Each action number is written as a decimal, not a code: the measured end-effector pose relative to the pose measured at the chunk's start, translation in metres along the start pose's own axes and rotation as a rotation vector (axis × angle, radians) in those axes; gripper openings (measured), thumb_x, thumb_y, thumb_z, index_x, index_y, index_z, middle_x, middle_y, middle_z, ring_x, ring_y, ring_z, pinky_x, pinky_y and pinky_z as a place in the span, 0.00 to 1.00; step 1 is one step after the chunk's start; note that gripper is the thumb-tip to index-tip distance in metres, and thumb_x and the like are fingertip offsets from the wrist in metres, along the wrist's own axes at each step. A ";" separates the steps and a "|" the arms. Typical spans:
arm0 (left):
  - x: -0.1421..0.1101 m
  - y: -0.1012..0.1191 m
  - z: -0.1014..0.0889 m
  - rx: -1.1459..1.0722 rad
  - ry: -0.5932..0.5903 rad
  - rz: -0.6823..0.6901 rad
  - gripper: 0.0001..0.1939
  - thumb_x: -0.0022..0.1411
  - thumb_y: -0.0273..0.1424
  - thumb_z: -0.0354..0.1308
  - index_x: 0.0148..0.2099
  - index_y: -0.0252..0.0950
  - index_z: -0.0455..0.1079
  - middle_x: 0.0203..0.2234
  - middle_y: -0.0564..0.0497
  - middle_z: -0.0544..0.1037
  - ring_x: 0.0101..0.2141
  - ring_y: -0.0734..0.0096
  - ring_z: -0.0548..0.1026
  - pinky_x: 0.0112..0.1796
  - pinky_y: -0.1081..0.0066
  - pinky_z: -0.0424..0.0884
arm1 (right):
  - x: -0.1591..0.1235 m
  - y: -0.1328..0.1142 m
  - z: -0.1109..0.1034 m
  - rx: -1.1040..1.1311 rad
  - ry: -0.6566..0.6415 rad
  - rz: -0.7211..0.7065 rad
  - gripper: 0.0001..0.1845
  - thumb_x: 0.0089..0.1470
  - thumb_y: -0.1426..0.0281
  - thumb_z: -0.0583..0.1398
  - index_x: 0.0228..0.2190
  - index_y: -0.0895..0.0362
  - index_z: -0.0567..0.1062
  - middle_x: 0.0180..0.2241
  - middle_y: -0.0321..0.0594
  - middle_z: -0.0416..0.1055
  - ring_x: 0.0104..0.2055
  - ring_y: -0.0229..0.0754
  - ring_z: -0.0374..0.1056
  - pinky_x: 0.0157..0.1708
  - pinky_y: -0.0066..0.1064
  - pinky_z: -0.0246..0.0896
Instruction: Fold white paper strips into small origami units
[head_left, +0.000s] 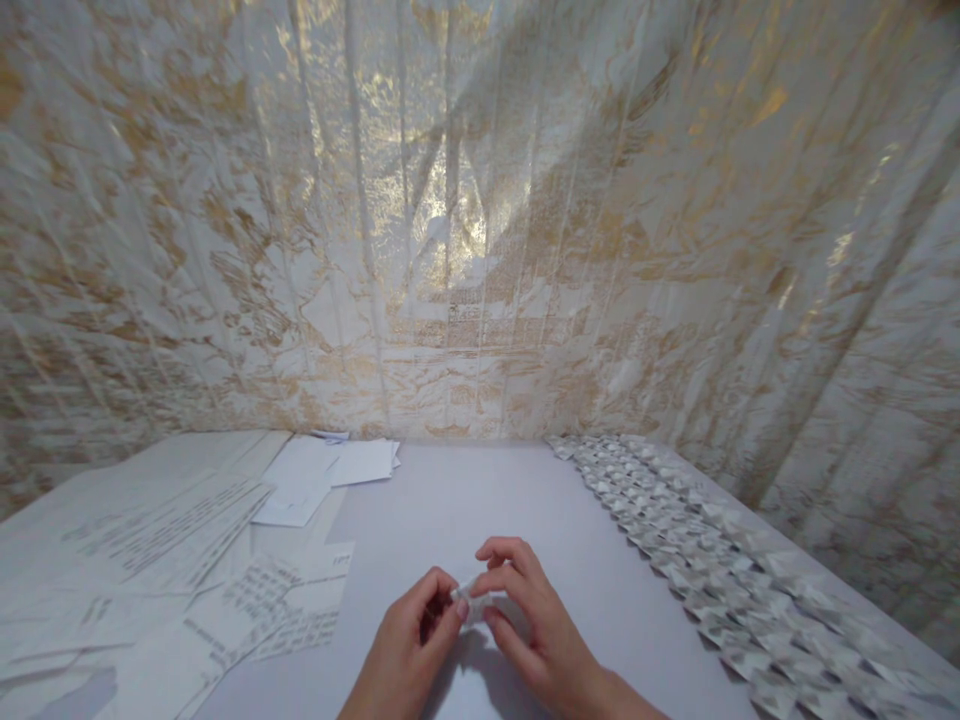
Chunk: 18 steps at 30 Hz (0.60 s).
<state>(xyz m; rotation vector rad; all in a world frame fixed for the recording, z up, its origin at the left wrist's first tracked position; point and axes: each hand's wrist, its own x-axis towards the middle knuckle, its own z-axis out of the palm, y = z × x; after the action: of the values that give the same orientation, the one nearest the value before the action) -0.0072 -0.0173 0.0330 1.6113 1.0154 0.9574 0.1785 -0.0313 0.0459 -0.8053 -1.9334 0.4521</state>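
Note:
My left hand (421,630) is closed, with its thumb and forefinger pinching a small folded piece of white paper (475,606) low in the middle of the head view. From the other side my right hand (529,625) meets the same piece, its thumb and forefinger bent around the paper's right end. One further finger of that hand is lifted away from it. Fingers cover much of the folded piece, so its exact shape does not show. Both hands are just above the white tabletop (450,510), where their shadow falls.
Printed paper sheets and strips (172,525) lie overlapping across the left side. Blank white pieces (300,480) rest at the back left. Along the right edge run long rows of small folded paper pieces (697,545). A white-and-gold curtain (450,250) hangs behind the table.

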 end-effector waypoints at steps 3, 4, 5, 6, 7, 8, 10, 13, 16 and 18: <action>0.001 0.000 -0.001 -0.014 0.011 -0.010 0.21 0.64 0.52 0.55 0.32 0.40 0.62 0.25 0.59 0.61 0.28 0.68 0.62 0.31 0.70 0.59 | -0.002 -0.001 -0.002 -0.150 -0.085 -0.044 0.24 0.47 0.84 0.57 0.44 0.51 0.72 0.55 0.45 0.64 0.54 0.49 0.63 0.51 0.40 0.64; 0.001 0.001 -0.001 -0.015 0.016 -0.011 0.21 0.64 0.52 0.55 0.32 0.40 0.62 0.25 0.59 0.61 0.29 0.68 0.62 0.32 0.70 0.59 | -0.002 -0.001 -0.002 -0.176 -0.092 -0.052 0.25 0.44 0.85 0.57 0.43 0.51 0.72 0.55 0.44 0.64 0.55 0.50 0.62 0.52 0.41 0.63; 0.001 0.001 -0.002 -0.016 0.019 -0.011 0.21 0.65 0.53 0.54 0.32 0.40 0.62 0.25 0.59 0.61 0.29 0.68 0.62 0.32 0.70 0.59 | -0.002 0.000 -0.002 -0.196 -0.093 -0.058 0.26 0.43 0.86 0.57 0.42 0.51 0.71 0.55 0.44 0.64 0.55 0.50 0.62 0.52 0.41 0.63; 0.001 0.001 -0.002 -0.015 0.018 -0.009 0.22 0.65 0.53 0.54 0.32 0.40 0.62 0.25 0.59 0.61 0.29 0.68 0.62 0.32 0.70 0.59 | -0.002 0.001 -0.001 -0.210 -0.090 -0.066 0.25 0.43 0.87 0.57 0.41 0.51 0.71 0.55 0.43 0.65 0.55 0.50 0.62 0.52 0.41 0.63; 0.000 0.002 -0.002 -0.009 0.014 -0.005 0.22 0.65 0.53 0.53 0.32 0.40 0.62 0.25 0.59 0.61 0.29 0.68 0.62 0.32 0.71 0.59 | -0.002 0.002 -0.001 -0.219 -0.082 -0.079 0.24 0.44 0.87 0.57 0.40 0.51 0.71 0.54 0.43 0.65 0.54 0.49 0.63 0.51 0.40 0.64; 0.000 0.002 -0.001 -0.004 0.010 -0.001 0.22 0.66 0.53 0.53 0.32 0.40 0.63 0.25 0.59 0.61 0.29 0.68 0.62 0.32 0.71 0.59 | -0.001 0.003 -0.001 -0.222 -0.072 -0.094 0.23 0.45 0.87 0.57 0.39 0.51 0.71 0.53 0.42 0.66 0.52 0.49 0.63 0.50 0.40 0.64; 0.000 0.003 0.000 0.007 -0.007 0.004 0.21 0.66 0.52 0.54 0.34 0.39 0.64 0.25 0.59 0.63 0.28 0.69 0.63 0.31 0.71 0.59 | -0.001 0.005 0.000 -0.209 -0.056 -0.115 0.21 0.49 0.86 0.57 0.39 0.50 0.72 0.50 0.41 0.68 0.50 0.48 0.64 0.48 0.39 0.65; 0.000 0.005 0.000 0.033 -0.021 -0.001 0.19 0.64 0.50 0.56 0.35 0.38 0.66 0.24 0.59 0.64 0.27 0.69 0.63 0.30 0.71 0.59 | -0.001 0.007 0.000 -0.178 -0.037 -0.118 0.20 0.52 0.85 0.58 0.40 0.50 0.73 0.48 0.41 0.69 0.48 0.47 0.65 0.46 0.38 0.65; 0.002 0.005 -0.001 0.061 -0.015 -0.003 0.17 0.65 0.47 0.56 0.34 0.38 0.66 0.24 0.59 0.64 0.26 0.69 0.63 0.30 0.72 0.59 | -0.002 0.006 0.000 -0.165 -0.036 -0.096 0.18 0.53 0.84 0.59 0.39 0.49 0.74 0.48 0.41 0.69 0.48 0.47 0.66 0.44 0.36 0.66; 0.002 0.004 -0.002 0.080 -0.007 0.002 0.15 0.66 0.44 0.55 0.34 0.38 0.66 0.23 0.59 0.64 0.26 0.69 0.64 0.30 0.71 0.59 | -0.002 0.006 0.001 -0.151 -0.051 -0.060 0.16 0.55 0.83 0.59 0.37 0.50 0.74 0.49 0.41 0.68 0.49 0.46 0.66 0.43 0.35 0.66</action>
<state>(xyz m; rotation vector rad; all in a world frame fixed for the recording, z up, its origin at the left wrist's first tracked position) -0.0077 -0.0156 0.0373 1.6805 1.0589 0.9227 0.1803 -0.0289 0.0405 -0.8361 -2.0525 0.2955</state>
